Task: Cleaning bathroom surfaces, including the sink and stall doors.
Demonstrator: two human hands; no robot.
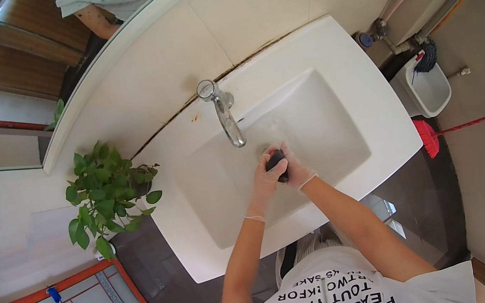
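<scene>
Bare floor of the white sink [368, 98] leaves open room at 2 and 8 o'clock from the hands, with its near rim at 6 and the metal faucet [227, 115] close by at 11. Over the basin's middle, the gloved left hand [265, 180] and right hand [300, 171] meet, fingers curled in, only far enough apart to clasp a small black object [275, 159] between them.

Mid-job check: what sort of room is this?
Most likely a washroom: there's a white sink with a chrome faucet, a large mirror on the wall, and a red broom at the right.
</scene>
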